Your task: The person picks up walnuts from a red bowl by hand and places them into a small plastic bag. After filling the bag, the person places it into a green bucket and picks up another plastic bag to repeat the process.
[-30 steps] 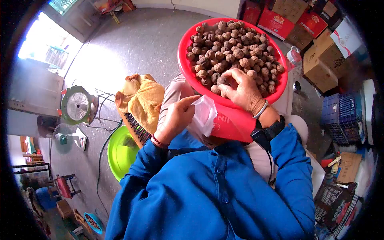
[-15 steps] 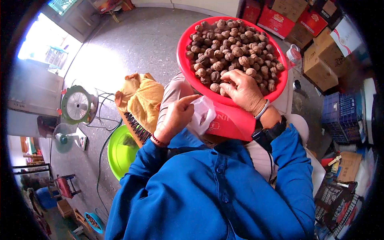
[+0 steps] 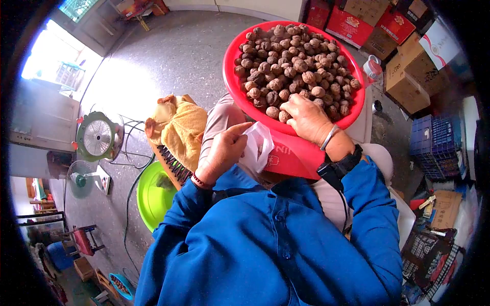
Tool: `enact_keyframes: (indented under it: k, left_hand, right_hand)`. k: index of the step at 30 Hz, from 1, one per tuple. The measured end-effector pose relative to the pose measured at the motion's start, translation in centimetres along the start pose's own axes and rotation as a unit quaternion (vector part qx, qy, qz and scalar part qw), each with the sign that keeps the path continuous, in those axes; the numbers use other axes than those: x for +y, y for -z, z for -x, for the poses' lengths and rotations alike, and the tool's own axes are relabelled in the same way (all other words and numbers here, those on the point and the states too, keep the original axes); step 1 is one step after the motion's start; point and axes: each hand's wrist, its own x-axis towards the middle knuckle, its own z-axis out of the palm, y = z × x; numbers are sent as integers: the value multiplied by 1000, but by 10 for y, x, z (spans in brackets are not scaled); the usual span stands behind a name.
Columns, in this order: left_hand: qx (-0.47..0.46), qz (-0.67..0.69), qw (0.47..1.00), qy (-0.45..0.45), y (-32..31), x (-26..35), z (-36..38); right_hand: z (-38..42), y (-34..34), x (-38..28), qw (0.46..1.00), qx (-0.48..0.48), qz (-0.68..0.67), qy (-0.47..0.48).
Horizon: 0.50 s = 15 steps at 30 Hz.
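Observation:
A large red basin [image 3: 232,84] heaped with brown walnuts [image 3: 298,64] stands in front of me. My right hand [image 3: 310,121] reaches over its near rim, fingers curled down among the nuts. A walnut [image 3: 285,117] sits between its thumb and forefinger; whatever lies under the palm is hidden. Left of the basin, my left hand [image 3: 224,153] is closed on the edge of a thin white plastic bag [image 3: 259,148], with the forefinger pointing out. The bag hangs against the red surface [image 3: 293,158] below the basin. What it holds I cannot make out.
A yellow cloth [image 3: 181,130] drapes over a wooden seat at my left, beside a bright green basin [image 3: 150,196]. Two fans, a green one [image 3: 98,136] and a white one [image 3: 79,178], stand near loose cables. Cardboard boxes [image 3: 406,76] and a blue crate [image 3: 434,145] line the right.
My right hand has shifted slightly left and its fingers have drawn closer together among the walnuts. The left hand and the bag are nearly unmoved.

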Motion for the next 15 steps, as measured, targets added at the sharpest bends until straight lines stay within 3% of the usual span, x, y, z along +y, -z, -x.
enact_keyframes:
  k: [7, 10, 15]
  left_hand:
    - [-3, -8, 1000, -4, 0, 1, 0]
    - [-4, 0, 1000, -1, -1, -6, -1]
    - [4, 3, 1000, -15, -1, 4, 1]
  right_hand:
    - [-1, -2, 0, 999, -25, 31, 2]
    - [-1, -4, 2, 1000, 15, -3, 17]
    - [-2, 6, -7, 996, 37, -71, -36]
